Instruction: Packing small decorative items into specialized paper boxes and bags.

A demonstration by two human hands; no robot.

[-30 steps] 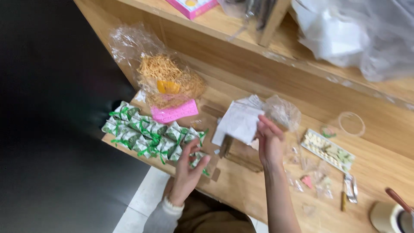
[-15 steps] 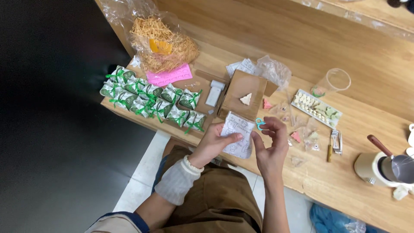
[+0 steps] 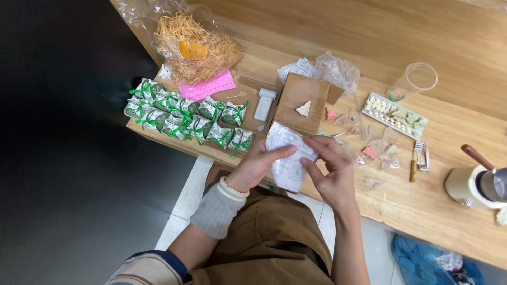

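Note:
My left hand (image 3: 257, 164) and my right hand (image 3: 330, 171) both grip a white printed paper sheet (image 3: 285, 154) at the near edge of the wooden table (image 3: 433, 195). The left thumb lies across the sheet's middle; the right fingers pinch its right side. Just beyond the sheet lies a brown cardboard piece (image 3: 301, 103) with a small cream triangular shape (image 3: 303, 108) on it. To the left, several small green-ribboned packets (image 3: 187, 119) sit in rows.
A plastic bag of straw-like filler (image 3: 195, 45) and a pink mould (image 3: 207, 86) lie at the back left. A clear cup (image 3: 417, 79), a tray of small pieces (image 3: 396, 114), crumpled plastic (image 3: 335, 68), small wrapped bits (image 3: 369, 153) and a beige pot (image 3: 472, 184) are to the right.
The sheet came down from above the table to its near edge, and my left hand rose from the table edge to grip it together with the right. The camera view shifted closer.

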